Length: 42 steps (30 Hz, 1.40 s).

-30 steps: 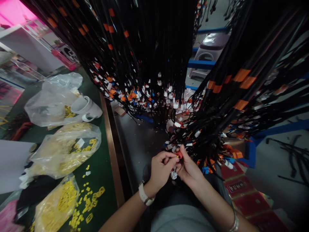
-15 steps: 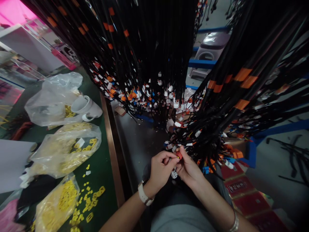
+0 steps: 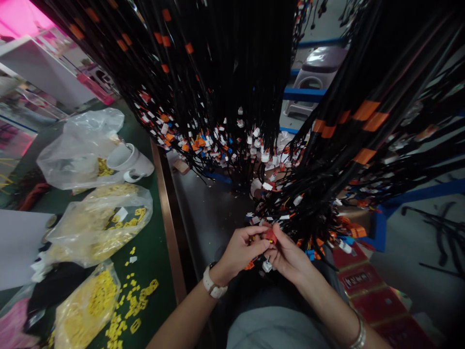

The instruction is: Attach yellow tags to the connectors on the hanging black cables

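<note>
Both hands meet at a small red connector (image 3: 271, 235) with a bit of yellow at its lower edge. My right hand (image 3: 290, 259) grips it between thumb and fingers from the right. From the left, my left hand (image 3: 241, 252) is closed, with thumb and fingertips pressed on the same connector. Anything smaller between the left fingertips is hidden. A white connector (image 3: 267, 265) hangs just below the hands, and an orange connector (image 3: 249, 265) shows under the left fingers. Black cables (image 3: 316, 198) with white, orange and blue connectors hang right behind the hands.
On the green table (image 3: 160, 237) at left lie loose yellow pieces (image 3: 136, 303), a bag of yellow pieces (image 3: 103, 293), another clear bag (image 3: 109, 223) and a white mug (image 3: 132, 160). A blue frame (image 3: 379, 230) and a red box (image 3: 363, 281) stand at right.
The left fingers have shifted slightly over the red connector, and more of its red face shows. The white connector below has swung right, and an orange one has come into view.
</note>
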{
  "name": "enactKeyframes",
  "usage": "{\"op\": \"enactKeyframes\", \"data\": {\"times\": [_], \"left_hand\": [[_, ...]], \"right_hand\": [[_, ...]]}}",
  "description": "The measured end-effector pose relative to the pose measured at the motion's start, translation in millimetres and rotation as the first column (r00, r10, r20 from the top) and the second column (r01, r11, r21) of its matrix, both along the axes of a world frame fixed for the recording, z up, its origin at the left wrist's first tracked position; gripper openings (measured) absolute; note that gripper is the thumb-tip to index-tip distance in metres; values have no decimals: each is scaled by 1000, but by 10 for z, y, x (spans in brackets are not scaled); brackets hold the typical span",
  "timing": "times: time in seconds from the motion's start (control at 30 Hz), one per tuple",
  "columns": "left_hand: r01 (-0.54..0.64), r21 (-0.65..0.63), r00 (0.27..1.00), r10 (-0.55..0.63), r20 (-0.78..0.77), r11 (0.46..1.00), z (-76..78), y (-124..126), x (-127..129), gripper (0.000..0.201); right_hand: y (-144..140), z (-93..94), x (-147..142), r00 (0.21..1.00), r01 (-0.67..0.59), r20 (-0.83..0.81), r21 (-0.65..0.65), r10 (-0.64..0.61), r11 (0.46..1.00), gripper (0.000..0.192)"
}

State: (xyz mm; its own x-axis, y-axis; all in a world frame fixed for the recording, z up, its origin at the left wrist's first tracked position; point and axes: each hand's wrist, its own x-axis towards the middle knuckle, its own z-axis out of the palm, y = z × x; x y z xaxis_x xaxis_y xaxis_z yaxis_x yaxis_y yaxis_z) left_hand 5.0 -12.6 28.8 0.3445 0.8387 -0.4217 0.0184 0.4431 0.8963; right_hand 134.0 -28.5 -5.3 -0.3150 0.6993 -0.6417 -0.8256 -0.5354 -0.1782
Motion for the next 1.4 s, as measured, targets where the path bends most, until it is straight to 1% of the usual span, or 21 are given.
{"op": "enactKeyframes", "data": {"times": [0.13,0.4,0.6,0.7,0.8,0.93,1.13,1.2,1.33,1.4], "left_hand": [[2,14,1000,-3,12,1000,-18,-10,15,40],[20,62,1000,-21,7,998,-54,2,30,36],[-10,148,995,24,-92,989,-122,-25,43,28],[-13,191,988,42,-146,982,-137,-42,53,25],[-6,212,982,45,-182,977,-132,-51,64,26],[-8,220,980,52,-192,975,-135,-57,70,26],[-19,168,987,45,-155,986,-157,-54,62,25],[-38,118,993,51,-106,992,-131,-45,59,28],[-37,-43,997,40,72,998,-63,-16,44,43],[-38,-67,995,44,90,997,-56,2,27,45]], "right_hand": [[-1,26,4,999,-36,-15,27,36,999,31],[-10,59,16,999,-33,16,86,32,996,28],[-25,68,18,999,-27,35,115,23,993,23],[-29,77,19,999,-17,47,110,11,994,20],[-28,89,19,998,-13,57,96,7,995,21],[-29,108,14,999,-11,54,98,5,995,21],[-34,125,9,996,-14,86,97,6,995,23],[-30,114,8,996,-17,93,104,7,994,24],[-10,98,1,997,-21,76,101,14,995,25],[4,113,-1,998,-20,69,119,12,993,28]]}}
